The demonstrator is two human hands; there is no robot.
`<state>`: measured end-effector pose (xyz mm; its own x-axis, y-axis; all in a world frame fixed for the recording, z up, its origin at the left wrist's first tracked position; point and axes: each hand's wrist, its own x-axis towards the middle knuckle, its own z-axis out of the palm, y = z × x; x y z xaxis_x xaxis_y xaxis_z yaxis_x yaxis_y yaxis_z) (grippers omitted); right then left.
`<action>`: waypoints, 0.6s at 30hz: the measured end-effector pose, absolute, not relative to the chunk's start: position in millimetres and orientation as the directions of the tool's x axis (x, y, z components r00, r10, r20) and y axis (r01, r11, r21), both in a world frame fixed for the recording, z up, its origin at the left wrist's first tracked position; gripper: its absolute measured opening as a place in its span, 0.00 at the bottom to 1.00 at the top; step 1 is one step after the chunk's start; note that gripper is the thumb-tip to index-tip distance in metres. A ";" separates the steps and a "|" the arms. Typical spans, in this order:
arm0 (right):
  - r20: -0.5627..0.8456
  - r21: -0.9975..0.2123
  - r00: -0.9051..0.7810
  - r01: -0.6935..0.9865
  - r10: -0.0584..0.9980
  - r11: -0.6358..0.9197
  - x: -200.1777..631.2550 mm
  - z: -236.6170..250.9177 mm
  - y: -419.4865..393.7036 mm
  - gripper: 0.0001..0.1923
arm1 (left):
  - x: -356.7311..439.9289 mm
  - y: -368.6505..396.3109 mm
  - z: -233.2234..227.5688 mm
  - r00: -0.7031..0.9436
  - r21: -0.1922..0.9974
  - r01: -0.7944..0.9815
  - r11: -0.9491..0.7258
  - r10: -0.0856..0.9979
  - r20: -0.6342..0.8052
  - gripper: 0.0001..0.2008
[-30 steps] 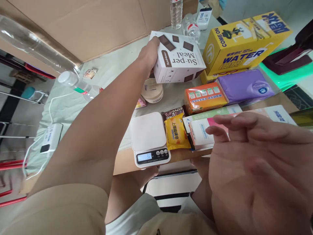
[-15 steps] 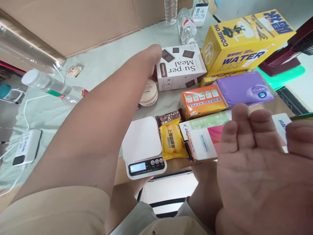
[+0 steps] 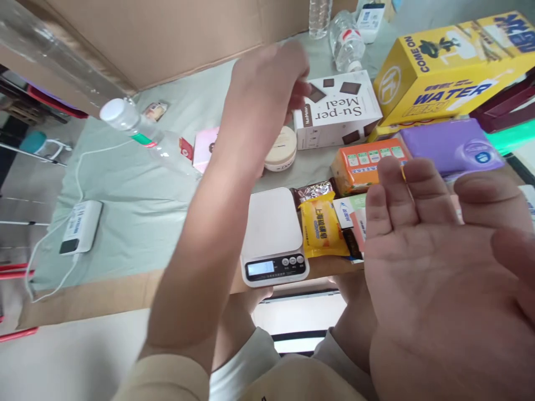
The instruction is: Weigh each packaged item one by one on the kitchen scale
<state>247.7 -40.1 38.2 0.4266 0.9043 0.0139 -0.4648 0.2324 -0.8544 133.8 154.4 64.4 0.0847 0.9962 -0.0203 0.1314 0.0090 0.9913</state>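
My left hand [image 3: 267, 78] hangs blurred above the left edge of a white "Su-per Meal" box [image 3: 338, 111]. Its fingers are loosely bent and apart, and nothing shows in them; whether they touch the box I cannot tell. Below that hand, a round cream-lidded tub [image 3: 282, 149] is partly hidden by my wrist. My right hand [image 3: 443, 278] is open, palm up, close to the camera, and empty. It covers part of the small cartons beside an orange tissue pack [image 3: 363, 161]. A white kitchen scale [image 3: 273, 228] with a lit display lies bare near the table's front edge.
Right of the scale lie a yellow soap packet [image 3: 324, 225] and a brown wrapper [image 3: 315, 191]. Farther right are a purple tissue pack [image 3: 451, 147] and a yellow "WATER" box [image 3: 451, 78]. At left stand a clear bottle [image 3: 161, 142], a pink box [image 3: 204, 147] and a corded white device [image 3: 83, 225].
My left hand has risen from the left side of the white box, which stays standing. The view has shifted left, showing more of the table's left side. My right hand stays open.
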 end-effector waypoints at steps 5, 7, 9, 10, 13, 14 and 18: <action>-0.081 -0.778 0.398 -0.599 0.914 0.192 201.5 31.5 -22.1 0.05 | 46.0 77.5 21.7 -0.091 0.993 -0.061 -0.106 0.991 0.100 0.10; -0.116 -0.786 0.372 -0.602 0.921 0.144 182.6 25.5 -14.6 0.07 | 22.9 72.8 0.0 -0.242 0.999 -0.034 -0.020 0.970 0.011 0.09; -0.160 -0.806 0.338 -0.587 0.928 0.075 165.8 19.8 -6.4 0.11 | 7.8 76.0 -16.0 -0.346 1.000 0.010 0.010 0.938 -0.006 0.08; -0.186 -0.817 0.317 -0.575 0.930 0.033 158.5 17.2 -1.6 0.13 | 2.7 78.4 -21.6 -0.376 0.999 0.035 0.006 0.927 0.008 0.07; -0.225 -0.859 0.262 -0.509 0.939 -0.063 141.8 9.0 16.3 0.18 | -6.4 84.0 -33.5 -0.369 0.995 0.099 -0.010 0.928 0.045 0.05; -0.217 -0.878 0.246 -0.473 0.945 -0.078 138.0 5.4 23.2 0.18 | -8.0 85.1 -36.8 -0.352 0.994 0.106 -0.003 0.935 0.041 0.08; 0.007 -0.990 0.212 -0.136 0.977 0.036 131.7 -15.3 50.1 0.16 | -9.4 88.5 -48.0 -0.274 0.996 0.080 -0.037 0.960 0.058 0.15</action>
<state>131.7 50.1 -15.3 0.2116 0.9773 0.0070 -0.1357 0.0364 -0.9901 -9.4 88.5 -48.0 -0.2740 0.9600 0.0579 0.0802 -0.0372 0.9961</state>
